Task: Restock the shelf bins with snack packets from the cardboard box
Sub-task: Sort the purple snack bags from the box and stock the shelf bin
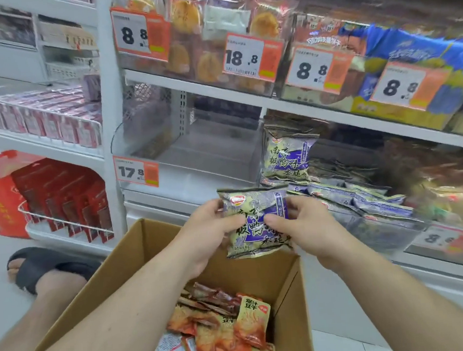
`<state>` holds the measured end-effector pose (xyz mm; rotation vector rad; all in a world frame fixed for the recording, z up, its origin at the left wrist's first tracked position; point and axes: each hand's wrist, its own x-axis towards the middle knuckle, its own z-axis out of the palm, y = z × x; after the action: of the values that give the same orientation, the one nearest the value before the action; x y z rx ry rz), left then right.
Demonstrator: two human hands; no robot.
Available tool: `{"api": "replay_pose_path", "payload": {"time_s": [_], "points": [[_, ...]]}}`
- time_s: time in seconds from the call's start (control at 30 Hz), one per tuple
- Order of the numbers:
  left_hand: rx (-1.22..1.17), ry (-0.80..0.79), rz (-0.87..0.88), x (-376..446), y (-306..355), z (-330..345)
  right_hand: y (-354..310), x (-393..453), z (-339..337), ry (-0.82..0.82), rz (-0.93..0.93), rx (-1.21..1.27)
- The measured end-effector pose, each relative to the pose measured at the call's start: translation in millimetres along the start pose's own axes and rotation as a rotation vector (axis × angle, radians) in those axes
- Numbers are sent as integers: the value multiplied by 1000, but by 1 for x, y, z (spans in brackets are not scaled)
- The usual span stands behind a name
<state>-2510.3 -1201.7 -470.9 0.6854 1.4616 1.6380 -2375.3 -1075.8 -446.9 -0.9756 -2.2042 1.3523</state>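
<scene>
White shop shelves (218,93) ahead, clear bins, price tags. Your left hand (210,232) and right hand (300,225) both pinch purple snack packet (256,223) above cardboard box (292,295).

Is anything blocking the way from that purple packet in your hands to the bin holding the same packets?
Nothing visible does. Both hands hold the purple-and-gold foil snack packet over the brown cardboard box, and the clear bin of matching packets lies open just right of it.

My left hand (210,233) and right hand (306,225) hold one snack packet (256,223) above the cardboard box (116,270). More packets (226,331) lie in the box. Behind it stands an empty shelf bin (195,147); right of that, a stocked bin (390,235).
</scene>
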Motion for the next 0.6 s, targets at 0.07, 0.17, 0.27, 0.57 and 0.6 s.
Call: {"api": "replay_pose_path", "payload": {"time_s": [0.07, 0.17, 0.27, 0.57, 0.6], "points": [[39, 83, 62, 14, 10, 8, -11, 11, -20, 206, -63, 64], [123, 226, 130, 40, 15, 17, -17, 36, -48, 570, -124, 61], [263, 291, 185, 62, 11, 28, -12, 60, -51, 717, -86, 21], [838, 284, 498, 80, -5, 43, 9, 103, -35, 533, 73, -364], [900, 295, 543, 81, -5, 44, 11, 103, -36, 510, 81, -387]]}}
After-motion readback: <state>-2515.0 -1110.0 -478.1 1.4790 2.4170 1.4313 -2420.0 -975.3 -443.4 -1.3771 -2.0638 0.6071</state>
